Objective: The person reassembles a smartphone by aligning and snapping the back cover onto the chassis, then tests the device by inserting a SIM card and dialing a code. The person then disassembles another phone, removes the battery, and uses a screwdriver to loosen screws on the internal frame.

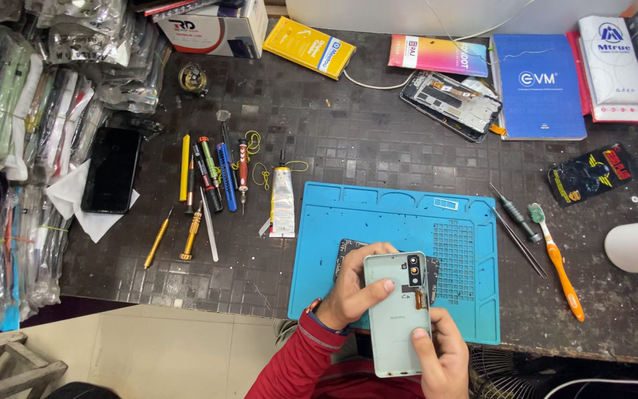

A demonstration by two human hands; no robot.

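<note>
Both hands hold a pale green phone back cover [396, 314] over the near edge of the blue repair mat [378, 214]. The left hand [352, 292] grips its left side with the thumb pressed on top, and the right hand [441, 358] pinches its bottom corner. A dark phone body [345, 247] lies on the mat just behind, and an orange toothbrush [559, 266] lies to the right
</note>
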